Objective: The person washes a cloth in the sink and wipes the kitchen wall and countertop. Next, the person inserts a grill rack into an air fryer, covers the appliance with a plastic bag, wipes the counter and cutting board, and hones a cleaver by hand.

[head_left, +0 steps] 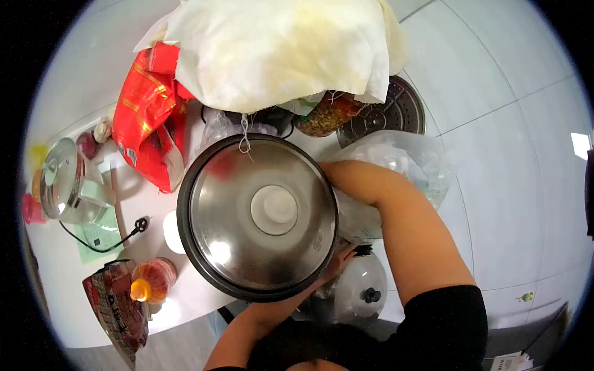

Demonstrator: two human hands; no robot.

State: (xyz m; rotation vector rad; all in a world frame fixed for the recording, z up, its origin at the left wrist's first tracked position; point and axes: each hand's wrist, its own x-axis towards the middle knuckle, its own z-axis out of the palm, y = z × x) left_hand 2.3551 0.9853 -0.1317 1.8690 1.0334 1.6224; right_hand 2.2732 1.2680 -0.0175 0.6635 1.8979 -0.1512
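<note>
A large round pot with a dark rim and a see-through lid (244, 201) with a pale knob stands in front of me. My left hand (339, 263) reaches across under its near right edge. Only part of that hand shows, and its fingers are mostly hidden. My right hand (334, 173) comes round the right side of the pot, its fingers out of sight behind the rim. Whether either hand grips anything, I cannot make out. A clear plastic bag (402, 154) lies beside my right forearm. Close below my left hand is a glass lid (360, 285) with a black knob.
A stained white cloth (278, 49) covers things at the back, beside a red bag (145, 117) and a perforated steamer plate (402, 111). On the left are a glass kettle (68, 185), a black plug (141, 225), an orange-capped bottle (158, 278) and a dark red packet (114, 297).
</note>
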